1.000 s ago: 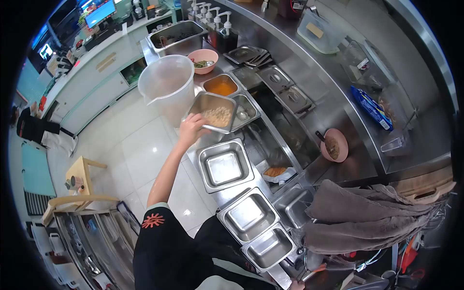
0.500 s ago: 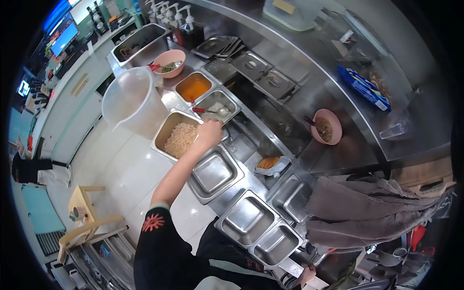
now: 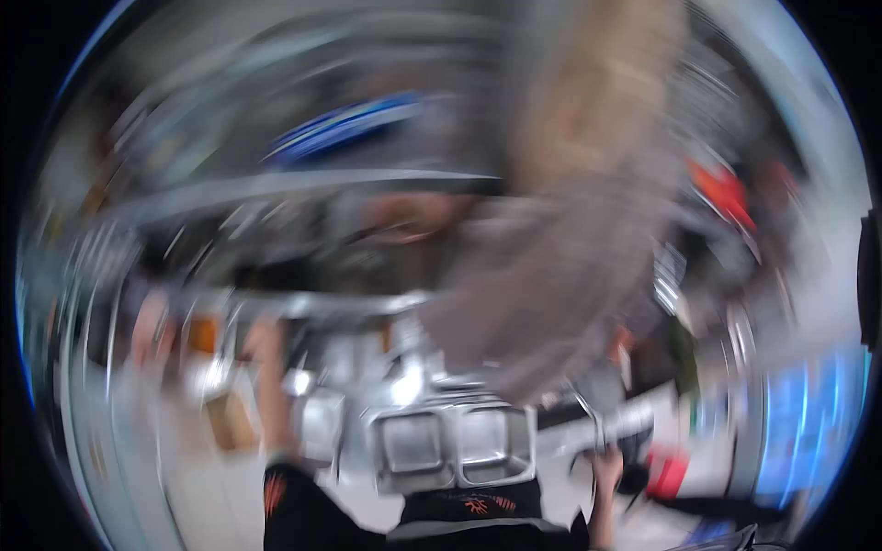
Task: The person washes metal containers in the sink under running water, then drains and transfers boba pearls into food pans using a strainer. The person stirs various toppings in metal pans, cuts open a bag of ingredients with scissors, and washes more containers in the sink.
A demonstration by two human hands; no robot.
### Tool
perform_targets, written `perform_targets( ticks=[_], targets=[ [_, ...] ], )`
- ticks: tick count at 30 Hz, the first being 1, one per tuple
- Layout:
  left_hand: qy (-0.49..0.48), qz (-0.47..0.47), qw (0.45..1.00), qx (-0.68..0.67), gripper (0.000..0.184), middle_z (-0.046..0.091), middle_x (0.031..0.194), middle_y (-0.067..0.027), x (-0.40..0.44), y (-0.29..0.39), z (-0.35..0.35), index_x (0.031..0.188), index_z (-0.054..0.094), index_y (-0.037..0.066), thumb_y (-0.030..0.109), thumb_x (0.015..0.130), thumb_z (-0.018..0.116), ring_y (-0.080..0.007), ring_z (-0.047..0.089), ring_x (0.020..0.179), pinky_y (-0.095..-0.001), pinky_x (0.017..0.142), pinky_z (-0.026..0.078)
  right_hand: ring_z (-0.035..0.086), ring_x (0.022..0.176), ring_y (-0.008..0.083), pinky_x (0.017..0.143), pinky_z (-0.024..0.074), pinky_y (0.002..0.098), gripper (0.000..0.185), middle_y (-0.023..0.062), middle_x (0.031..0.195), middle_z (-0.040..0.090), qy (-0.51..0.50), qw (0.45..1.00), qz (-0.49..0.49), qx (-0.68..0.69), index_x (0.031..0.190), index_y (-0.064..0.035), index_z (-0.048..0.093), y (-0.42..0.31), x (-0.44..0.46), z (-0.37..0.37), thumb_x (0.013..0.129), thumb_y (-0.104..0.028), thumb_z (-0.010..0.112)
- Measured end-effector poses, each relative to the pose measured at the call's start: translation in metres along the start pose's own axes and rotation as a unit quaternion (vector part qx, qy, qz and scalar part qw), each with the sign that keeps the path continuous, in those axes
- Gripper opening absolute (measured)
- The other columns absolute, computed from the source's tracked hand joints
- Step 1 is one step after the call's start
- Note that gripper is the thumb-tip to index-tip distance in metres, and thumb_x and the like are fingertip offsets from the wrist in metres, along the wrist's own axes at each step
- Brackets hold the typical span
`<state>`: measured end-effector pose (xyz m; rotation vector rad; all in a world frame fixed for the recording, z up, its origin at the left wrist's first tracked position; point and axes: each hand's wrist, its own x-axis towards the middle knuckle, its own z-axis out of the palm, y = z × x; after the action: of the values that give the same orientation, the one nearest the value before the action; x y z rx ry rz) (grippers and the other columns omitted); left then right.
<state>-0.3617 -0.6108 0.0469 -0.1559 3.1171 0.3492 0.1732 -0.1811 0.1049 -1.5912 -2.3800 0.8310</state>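
Note:
Strong motion smears the head view. My left hand (image 3: 265, 342) reaches out beside a pan of pale tan, bead-like food (image 3: 231, 422); its fingers are too blurred to read. Past that hand lies a pan of orange liquid (image 3: 202, 333). One steel pan (image 3: 322, 427) sits just right of my left forearm, and two more, a left pan (image 3: 413, 450) and a right pan (image 3: 496, 445), are directly before my body. My right hand (image 3: 606, 466) is low on the right, near a dark curved shape I cannot identify. Whether it grips anything is unclear.
A grey-brown cloth (image 3: 551, 294) drapes across the middle, below a wooden board (image 3: 597, 92). Pink bowls show at the far left (image 3: 152, 328) and centre (image 3: 409, 216). A blue packet (image 3: 344, 129) lies on the upper shelf. Something red (image 3: 721, 191) is at the right.
My view has swung quickly to the right, so the pans and cloth appear turned and shifted left. My left hand remains outstretched near the bead-like food; my right hand shows more fully.

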Motion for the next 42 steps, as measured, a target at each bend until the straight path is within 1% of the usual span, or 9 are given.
perform_targets(
  ticks=[1, 3, 4, 6, 11, 15, 26, 29, 42],
  targets=[
    [0.029, 0.064, 0.996, -0.048, 0.035, 0.058, 0.087, -0.0175, -0.020, 0.039, -0.004, 0.087, 0.059, 0.003, 0.033, 0.071, 0.052, -0.0290, 0.058, 0.077, -0.0370, 0.063, 0.045, 0.057, 0.064, 0.0232, 0.062, 0.0443, 0.0325, 0.035, 0.0117, 0.071, 0.060, 0.041, 0.999, 0.012, 0.013, 0.081, 0.0012, 0.057, 0.046, 0.002, 0.017, 0.053, -0.017, 0.066],
    [0.038, 0.189, 0.968, -0.160, 0.035, 0.058, 0.087, -0.0172, -0.063, 0.088, 0.002, 0.088, 0.059, 0.003, 0.033, 0.071, 0.052, -0.0285, 0.057, 0.077, -0.0367, 0.064, 0.045, 0.055, 0.073, 0.0283, 0.065, 0.0439, 0.0361, 0.042, 0.0169, 0.078, 0.057, 0.118, 0.992, 0.034, -0.013, 0.088, 0.0010, 0.055, 0.009, -0.019, 0.012, 0.054, -0.021, 0.067],
    [0.012, 0.261, 0.944, -0.199, 0.035, 0.058, 0.087, -0.0170, -0.088, 0.124, 0.009, 0.088, 0.059, 0.003, 0.032, 0.071, 0.052, -0.0283, 0.057, 0.078, -0.0366, 0.064, 0.045, 0.055, 0.078, 0.0290, 0.068, 0.0440, 0.0367, 0.044, 0.0185, 0.084, 0.057, 0.090, 0.991, 0.101, 0.015, 0.089, 0.0013, 0.055, 0.003, -0.019, 0.013, 0.054, -0.021, 0.068],
    [-0.062, 0.373, 0.901, -0.214, 0.034, 0.058, 0.087, -0.0167, -0.136, 0.173, 0.026, 0.089, 0.058, 0.003, 0.032, 0.071, 0.052, -0.0279, 0.057, 0.078, -0.0363, 0.064, 0.045, 0.055, 0.083, 0.0295, 0.072, 0.0443, 0.0359, 0.048, 0.0186, 0.089, 0.057, 0.128, 0.983, 0.109, 0.067, 0.096, 0.0000, 0.054, 0.000, -0.003, 0.029, 0.053, -0.018, 0.068],
    [-0.195, 0.476, 0.837, -0.185, 0.034, 0.057, 0.087, -0.0159, -0.203, 0.240, 0.033, 0.090, 0.057, 0.002, 0.030, 0.071, 0.052, -0.0269, 0.056, 0.078, -0.0356, 0.065, 0.044, 0.055, 0.081, 0.0338, 0.072, 0.0449, 0.0381, 0.047, 0.0222, 0.080, 0.057, 0.135, 0.979, 0.140, 0.069, 0.095, 0.0021, 0.053, -0.004, 0.048, 0.068, 0.051, -0.010, 0.060],
    [-0.231, 0.466, 0.835, -0.178, 0.033, 0.057, 0.087, -0.0153, -0.210, 0.246, 0.033, 0.091, 0.056, 0.002, 0.029, 0.071, 0.052, -0.0260, 0.055, 0.078, -0.0351, 0.065, 0.044, 0.055, 0.079, 0.0349, 0.070, 0.0458, 0.0392, 0.046, 0.0222, 0.076, 0.057, 0.137, 0.976, 0.142, 0.094, 0.095, 0.0027, 0.052, -0.019, 0.051, 0.069, 0.050, -0.007, 0.056],
    [-0.262, 0.400, 0.854, -0.205, 0.033, 0.056, 0.088, -0.0135, -0.179, 0.229, 0.026, 0.094, 0.054, 0.001, 0.025, 0.071, 0.052, -0.0237, 0.053, 0.078, -0.0336, 0.066, 0.042, 0.057, 0.079, 0.0301, 0.073, 0.0451, 0.0346, 0.052, 0.0204, 0.081, 0.058, 0.122, 0.980, 0.135, 0.076, 0.095, 0.0020, 0.054, 0.001, 0.041, 0.057, 0.050, -0.022, 0.066],
    [-0.272, 0.360, 0.866, -0.216, 0.033, 0.056, 0.088, -0.0130, -0.174, 0.216, 0.018, 0.095, 0.053, 0.001, 0.024, 0.071, 0.052, -0.0231, 0.053, 0.078, -0.0332, 0.066, 0.042, 0.057, 0.078, 0.0319, 0.072, 0.0458, 0.0359, 0.044, 0.0216, 0.079, 0.058, 0.165, 0.965, 0.144, 0.143, 0.089, 0.0019, 0.056, 0.001, 0.038, 0.053, 0.050, -0.018, 0.062],
    [-0.282, 0.245, 0.879, -0.297, 0.034, 0.054, 0.089, -0.0109, -0.171, 0.187, -0.016, 0.098, 0.051, 0.001, 0.019, 0.070, 0.052, -0.0204, 0.050, 0.079, -0.0315, 0.068, 0.041, 0.057, 0.076, 0.0324, 0.072, 0.0455, 0.0356, 0.049, 0.0222, 0.079, 0.058, 0.122, 0.975, 0.144, 0.120, 0.093, 0.0037, 0.055, 0.015, 0.039, 0.018, 0.050, -0.018, 0.065]
  ],
)
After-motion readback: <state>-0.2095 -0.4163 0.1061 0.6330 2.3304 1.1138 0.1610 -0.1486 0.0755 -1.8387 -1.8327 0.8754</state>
